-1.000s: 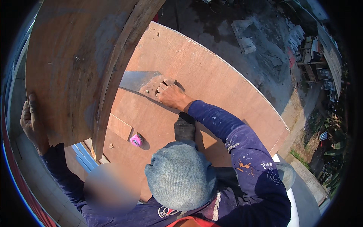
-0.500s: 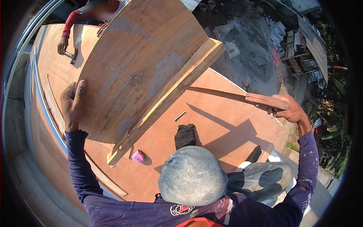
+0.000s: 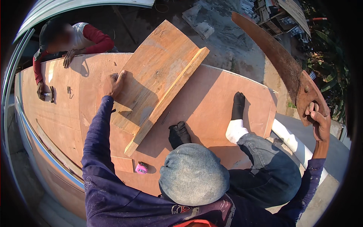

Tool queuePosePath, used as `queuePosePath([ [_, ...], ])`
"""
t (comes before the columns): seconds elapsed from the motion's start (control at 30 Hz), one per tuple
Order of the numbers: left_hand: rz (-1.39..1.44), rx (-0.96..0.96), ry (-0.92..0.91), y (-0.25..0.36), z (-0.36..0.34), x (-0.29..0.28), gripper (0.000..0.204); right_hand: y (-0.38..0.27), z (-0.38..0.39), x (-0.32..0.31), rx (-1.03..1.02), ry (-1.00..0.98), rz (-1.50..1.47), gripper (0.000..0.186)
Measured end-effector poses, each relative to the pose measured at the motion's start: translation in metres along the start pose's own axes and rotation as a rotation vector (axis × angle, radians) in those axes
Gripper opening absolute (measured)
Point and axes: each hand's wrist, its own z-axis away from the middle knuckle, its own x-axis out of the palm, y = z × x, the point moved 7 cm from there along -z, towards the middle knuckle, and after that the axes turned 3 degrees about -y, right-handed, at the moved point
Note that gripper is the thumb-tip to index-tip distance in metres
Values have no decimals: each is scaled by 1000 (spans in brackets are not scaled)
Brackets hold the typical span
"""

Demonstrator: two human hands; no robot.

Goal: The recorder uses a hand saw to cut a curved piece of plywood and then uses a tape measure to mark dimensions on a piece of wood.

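Note:
My right hand is closed round the handle of a handsaw, raised at the right with its rusty blade pointing up and away. At the left edge of a plywood piece, my left hand grips with the thumb on top. A squared wooden batten runs along the right edge of that piece. The piece lies tilted over a large reddish plywood sheet. On the sheet, near the batten's lower end, sits a pink tape measure.
A co-worker leans over the far left edge, one hand on a hammer; several nails lie nearby. My black-socked feet rest on the sheet. A thin wood strip lies along the left side. Rubble and a shed stand beyond the far edge.
The plywood piece has come down and away from me, nearer the sheet. My right hand has swung the saw up and outward. My right foot has moved forward onto the sheet.

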Motion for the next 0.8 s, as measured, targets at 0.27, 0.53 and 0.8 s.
queuePosePath([
  [0.27,-520,92,338,-24,16,40,69,-28,-65,91,-118,-67,-25,42],
  [0.53,-487,126,393,-11,31,59,64,-82,-147,178,-212,-218,-95,42],
  [0.8,-454,107,303,-11,31,59,69,-76,-199,257,-228,-293,-28,43],
])
